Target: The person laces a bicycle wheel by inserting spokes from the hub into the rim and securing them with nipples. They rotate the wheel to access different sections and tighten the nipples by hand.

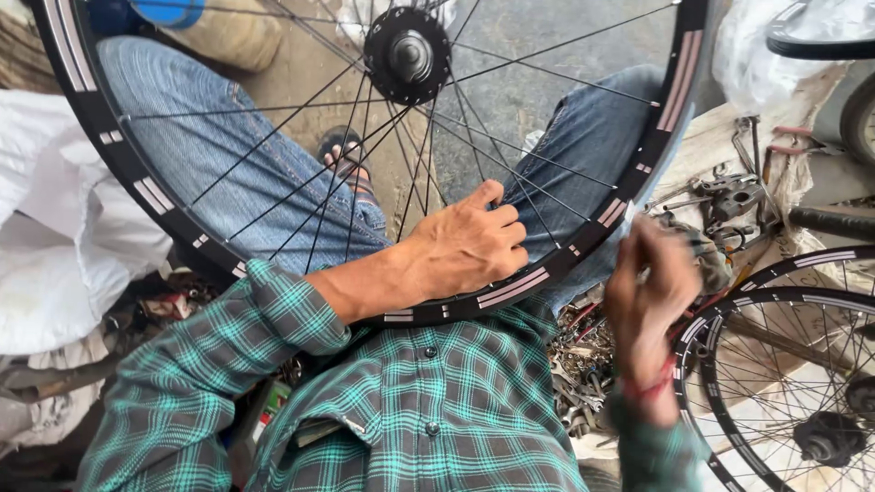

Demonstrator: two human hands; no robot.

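Note:
A black bicycle wheel rim with pale stripe marks rests upright across my lap, its hub at the top and thin spokes fanning down. My left hand lies over the rim's near edge, fingers curled around it and among the spokes. My right hand is blurred, raised just outside the rim at the right with fingers bunched; whether it holds anything small cannot be made out. I wear a green checked shirt and blue jeans.
A second black wheel with its hub lies at the lower right. A heap of metal parts and tools sits right of the rim. White sacking lies at the left. A sandalled foot shows through the spokes.

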